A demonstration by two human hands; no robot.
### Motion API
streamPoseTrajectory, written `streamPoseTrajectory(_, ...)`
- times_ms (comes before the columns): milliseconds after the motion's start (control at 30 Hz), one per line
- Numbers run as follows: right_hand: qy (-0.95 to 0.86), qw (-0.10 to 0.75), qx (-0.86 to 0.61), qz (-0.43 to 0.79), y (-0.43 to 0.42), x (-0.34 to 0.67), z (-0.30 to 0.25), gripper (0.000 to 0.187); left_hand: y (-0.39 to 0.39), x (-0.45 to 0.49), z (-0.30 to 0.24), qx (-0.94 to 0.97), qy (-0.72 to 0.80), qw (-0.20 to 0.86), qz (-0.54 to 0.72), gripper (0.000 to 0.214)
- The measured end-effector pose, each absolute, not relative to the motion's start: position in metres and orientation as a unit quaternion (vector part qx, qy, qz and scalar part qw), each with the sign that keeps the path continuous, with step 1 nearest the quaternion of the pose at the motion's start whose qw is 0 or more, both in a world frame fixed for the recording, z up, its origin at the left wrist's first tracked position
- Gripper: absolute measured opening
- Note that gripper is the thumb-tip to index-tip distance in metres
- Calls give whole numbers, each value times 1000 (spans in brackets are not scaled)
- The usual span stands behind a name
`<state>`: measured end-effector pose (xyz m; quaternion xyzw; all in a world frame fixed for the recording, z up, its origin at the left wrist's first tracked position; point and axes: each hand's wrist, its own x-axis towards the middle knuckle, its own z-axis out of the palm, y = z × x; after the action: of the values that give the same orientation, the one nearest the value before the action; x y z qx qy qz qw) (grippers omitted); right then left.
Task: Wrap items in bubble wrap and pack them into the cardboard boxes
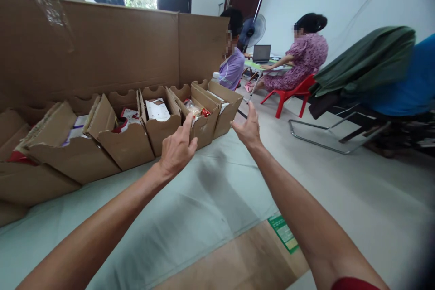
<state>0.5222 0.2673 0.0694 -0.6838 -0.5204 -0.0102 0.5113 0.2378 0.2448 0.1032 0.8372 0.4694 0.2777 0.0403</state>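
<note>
End cardboard box (227, 115) open, last in the row on pale sheet (204, 190). Neighbour box (204, 130) holds packets. Left hand (177, 148) and right hand (248, 128) flank both boxes, fingers spread loose, empty. Nothing gripped yet; boxes unclosed.

A single view, from a camera worn on the person's head, faces forward and down along both outstretched forearms; the left hand (176, 149) and right hand (249, 129) sit close, mid-frame; the row of cardboard boxes (129, 145) lies just beyond. The frame tilts; two seated people (302, 54) show well behind, upper right.
</note>
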Motion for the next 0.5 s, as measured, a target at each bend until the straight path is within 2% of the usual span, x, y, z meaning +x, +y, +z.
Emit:
streamPoseTrajectory(67,-506,538,-670,81,285,532,79,109,248,250,109,832,493,14,255,84)
streamPoseTrajectory(133,-492,552,-650,175,299,539,83,107,251,258,107,830,503,-12,243,82)
streamPoseTrajectory(333,-509,531,-618,279,304,552,83,66,265,261,92,809,539,-52,228,70)
streamPoseTrajectory(500,-518,520,-605,309,295,559,77,60,252,254,71,791,516,-26,328,73)
